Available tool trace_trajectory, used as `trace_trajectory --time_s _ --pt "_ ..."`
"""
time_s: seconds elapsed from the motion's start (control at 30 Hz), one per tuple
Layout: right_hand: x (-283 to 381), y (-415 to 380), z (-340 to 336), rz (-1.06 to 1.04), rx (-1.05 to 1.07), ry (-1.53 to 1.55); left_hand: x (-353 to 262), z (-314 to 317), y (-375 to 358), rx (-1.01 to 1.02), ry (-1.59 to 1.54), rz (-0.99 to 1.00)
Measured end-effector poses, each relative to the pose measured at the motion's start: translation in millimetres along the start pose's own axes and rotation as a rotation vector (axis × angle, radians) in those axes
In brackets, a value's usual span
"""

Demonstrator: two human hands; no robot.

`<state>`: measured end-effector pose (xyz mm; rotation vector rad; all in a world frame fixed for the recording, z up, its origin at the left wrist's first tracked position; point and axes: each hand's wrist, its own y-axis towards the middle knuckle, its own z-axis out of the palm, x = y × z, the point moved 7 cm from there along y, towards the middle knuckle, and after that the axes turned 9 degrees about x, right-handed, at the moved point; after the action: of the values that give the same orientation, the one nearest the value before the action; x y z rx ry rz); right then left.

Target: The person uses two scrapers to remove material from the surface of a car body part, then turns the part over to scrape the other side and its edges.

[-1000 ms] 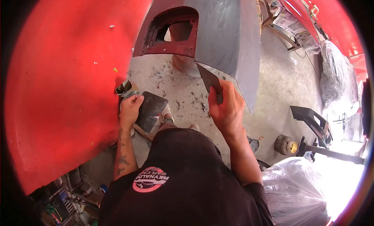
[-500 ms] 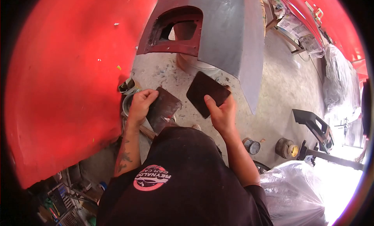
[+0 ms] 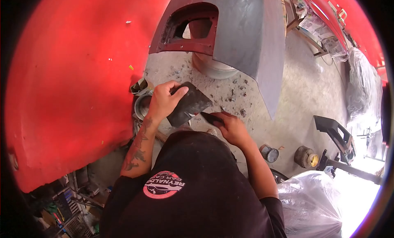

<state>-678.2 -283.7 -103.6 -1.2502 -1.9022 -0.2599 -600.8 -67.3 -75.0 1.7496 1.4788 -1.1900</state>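
My left hand (image 3: 164, 100) pinches a thin dark plate (image 3: 189, 104) by its upper left edge, thumb on top. A small whitish and reddish smear lies near the plate's lower right edge. My right hand (image 3: 233, 130) is closed around a dark flat spreader (image 3: 212, 118), now seen nearly edge-on. Its tip is right at the smeared edge of the plate. Beyond both hands stands a grey and dark-red car body panel (image 3: 238, 36) with a rounded rectangular opening.
On the left spreads a large red panel (image 3: 82, 86). A round can (image 3: 142, 106) stands beside my left forearm. Two more cans (image 3: 271, 154) sit on the floor at right, near a black bracket-like part (image 3: 334, 135). Plastic sheeting (image 3: 310, 201) covers something at lower right.
The spreader has come down and left to the plate and turned from face-on to nearly edge-on. My left hand and the plate have shifted up and right.
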Motion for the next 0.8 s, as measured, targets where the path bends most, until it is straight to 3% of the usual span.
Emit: trace_trajectory --time_s 0.03,0.07,0.13,0.17,0.3,0.47,0.53,0.57,0.6,0.67,0.73,0.8 --pt "-4 -4 -3 0.053 -0.125 -0.080 1 -1 2 0.000 0.002 -0.003" --pt "-6 -4 -1 0.053 -0.122 -0.078 1 -1 3 -0.009 0.062 0.002" --pt "5 -13 -23 -0.031 -0.489 -0.271 -1 0 3 -0.021 0.122 0.007" --pt "16 -15 -27 -0.143 -0.541 -0.342 1 3 4 -0.017 0.168 -0.034" --pt "51 -10 -24 -0.326 -0.499 -0.476 -6 14 2 -0.008 0.264 -0.142" --pt "48 6 -28 -0.289 -0.513 -0.461 -13 27 0 0.063 0.295 -0.130" --pt "22 14 -42 -0.227 -0.538 -0.214 -13 29 0 0.083 0.289 -0.109" --pt "-1 21 -43 -0.157 -0.447 0.080 -12 26 -1 0.067 0.238 -0.100" --pt "-54 26 -34 0.172 -0.313 0.088 -11 24 -3 0.052 0.185 -0.093" --pt "-78 15 -23 0.084 -0.409 -0.490 -11 20 -8 0.063 0.227 -0.154" --pt "-62 6 -31 0.032 -0.526 -0.391 -4 10 -1 0.045 0.267 -0.209" --pt "-44 -14 -29 0.023 -0.614 -0.271 12 8 -2 -0.024 0.258 -0.135"
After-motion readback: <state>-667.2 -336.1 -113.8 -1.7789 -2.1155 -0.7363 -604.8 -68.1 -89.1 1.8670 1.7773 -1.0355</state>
